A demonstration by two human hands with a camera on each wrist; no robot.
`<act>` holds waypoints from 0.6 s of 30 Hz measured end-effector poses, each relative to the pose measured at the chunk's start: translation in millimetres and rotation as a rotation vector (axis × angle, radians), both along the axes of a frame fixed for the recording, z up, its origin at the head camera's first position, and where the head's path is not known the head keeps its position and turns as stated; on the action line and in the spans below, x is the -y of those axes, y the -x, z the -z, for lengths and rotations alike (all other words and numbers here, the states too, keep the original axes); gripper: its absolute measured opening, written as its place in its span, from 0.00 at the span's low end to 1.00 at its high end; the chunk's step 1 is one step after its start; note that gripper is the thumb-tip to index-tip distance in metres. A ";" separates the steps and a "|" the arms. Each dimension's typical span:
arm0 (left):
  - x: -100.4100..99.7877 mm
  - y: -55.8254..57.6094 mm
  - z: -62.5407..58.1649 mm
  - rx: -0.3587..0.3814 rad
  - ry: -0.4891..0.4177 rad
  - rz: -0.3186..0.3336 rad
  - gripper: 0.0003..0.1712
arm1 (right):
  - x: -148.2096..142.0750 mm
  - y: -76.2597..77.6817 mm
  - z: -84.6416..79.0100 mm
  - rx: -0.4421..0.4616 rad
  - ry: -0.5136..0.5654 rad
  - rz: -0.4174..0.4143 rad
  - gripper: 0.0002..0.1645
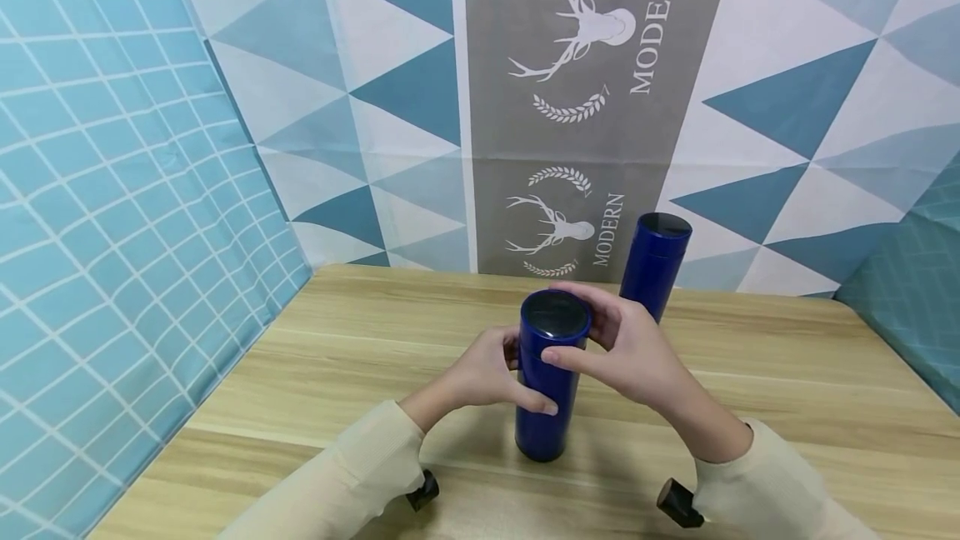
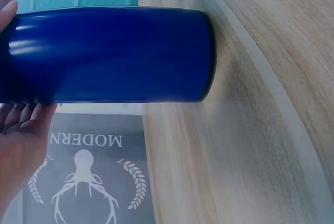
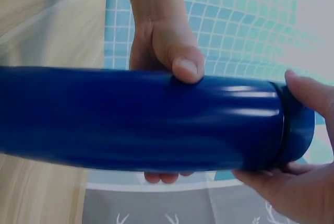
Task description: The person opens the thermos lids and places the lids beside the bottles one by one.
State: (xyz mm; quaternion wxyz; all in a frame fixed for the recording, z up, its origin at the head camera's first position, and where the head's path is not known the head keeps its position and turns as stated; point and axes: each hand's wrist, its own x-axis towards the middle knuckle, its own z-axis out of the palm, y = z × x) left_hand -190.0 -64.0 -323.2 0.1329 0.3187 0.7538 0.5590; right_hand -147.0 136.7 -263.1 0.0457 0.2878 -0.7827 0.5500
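A dark blue thermos bottle (image 1: pixel 546 407) with a glossy black-topped cap (image 1: pixel 557 315) stands upright, or nearly so, in the middle of the wooden table. My left hand (image 1: pixel 486 367) grips its body from the left, thumb across the front. Around the top, my right hand (image 1: pixel 637 348) holds the cap, with the thumb in front and the fingers behind. The right wrist view shows a seam between cap and body, beside the right thumb (image 3: pixel 308 89). In the left wrist view the base (image 2: pixel 209 57) is close to the tabletop; I cannot tell whether it touches.
A second blue bottle (image 1: pixel 654 265) stands behind my right hand, its lower part hidden. Patterned cloth (image 1: pixel 405 107) hangs along the table's back edge, with blue checked cloth (image 1: pixel 97 190) at the left. Dark pieces (image 1: pixel 678 502) show beneath both sleeves.
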 end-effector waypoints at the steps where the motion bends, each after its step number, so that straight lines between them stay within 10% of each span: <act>1: 0.0 0.1 0.2 0.004 -0.002 0.001 0.36 | -1.1 1.7 0.4 -0.006 -0.002 -0.017 0.36; 18: 0.9 -0.5 -0.4 0.002 -0.004 0.000 0.36 | -15.3 23.5 -2.0 0.036 0.014 -0.277 0.38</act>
